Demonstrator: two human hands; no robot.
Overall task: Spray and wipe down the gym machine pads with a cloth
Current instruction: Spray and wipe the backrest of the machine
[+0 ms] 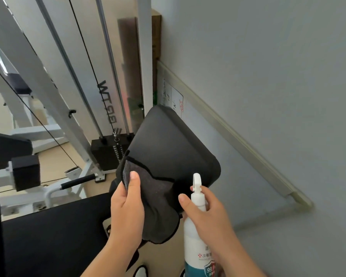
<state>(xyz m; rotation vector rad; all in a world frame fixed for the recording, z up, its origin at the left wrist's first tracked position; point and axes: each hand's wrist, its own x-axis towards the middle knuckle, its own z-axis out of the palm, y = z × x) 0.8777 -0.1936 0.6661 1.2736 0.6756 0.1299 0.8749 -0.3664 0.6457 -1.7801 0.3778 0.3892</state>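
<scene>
Cloth (158, 206) and spray bottle (194, 236) near pad (168, 140)

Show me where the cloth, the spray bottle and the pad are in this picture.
cloth (160, 208), head view, on its grey middle.
spray bottle (194, 242), head view, on its white body.
pad (174, 144), head view, on its black front face.

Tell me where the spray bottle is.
The spray bottle is low centre-right in the head view, gripped by the right hand, beside the grey cloth, near the black pad.

Matt black vinyl pad (168, 144), fuzzy grey cloth (158, 202), glossy white plastic spray bottle (196, 232).
</scene>
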